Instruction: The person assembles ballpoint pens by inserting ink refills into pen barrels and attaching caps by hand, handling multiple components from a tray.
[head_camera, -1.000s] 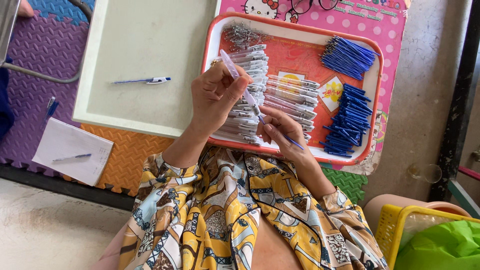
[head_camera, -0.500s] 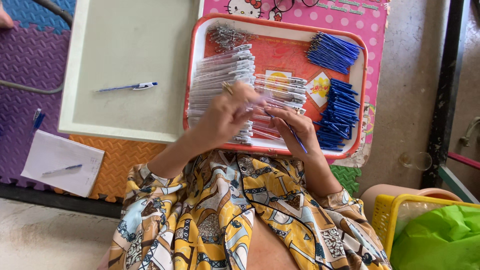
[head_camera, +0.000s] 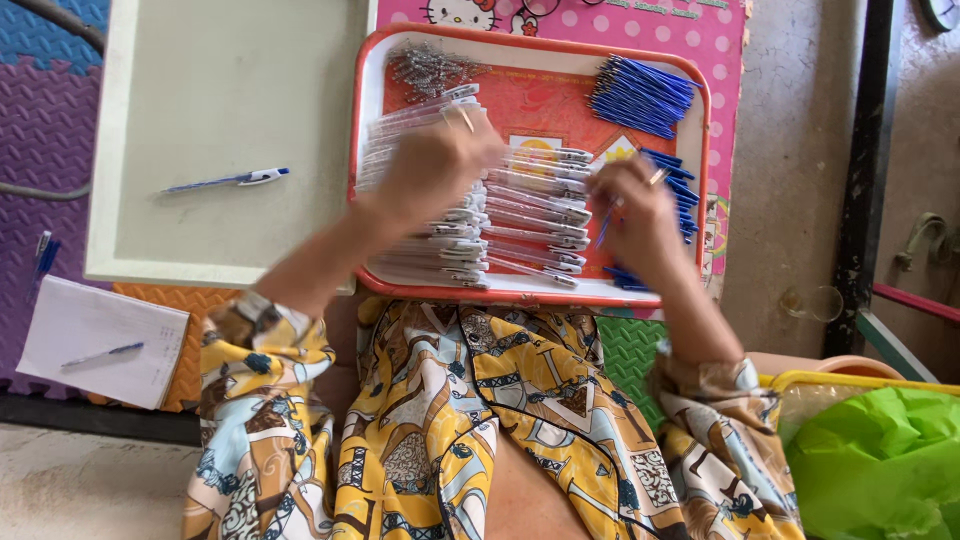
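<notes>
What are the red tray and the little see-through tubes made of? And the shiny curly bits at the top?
The tray looks like smooth red plastic, judging by its glossy, rounded rim. The tubes seem to be clear plastic, since the red shows through them. The curly bits are probably thin metal, grey and glinting, though too small to be sure. The left hand rests on the tubes.

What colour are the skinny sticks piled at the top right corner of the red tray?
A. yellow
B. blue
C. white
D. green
B: the bundle of thin sticks in the far right corner of the red tray is dark blue, like the ones beside the right hand.
</notes>
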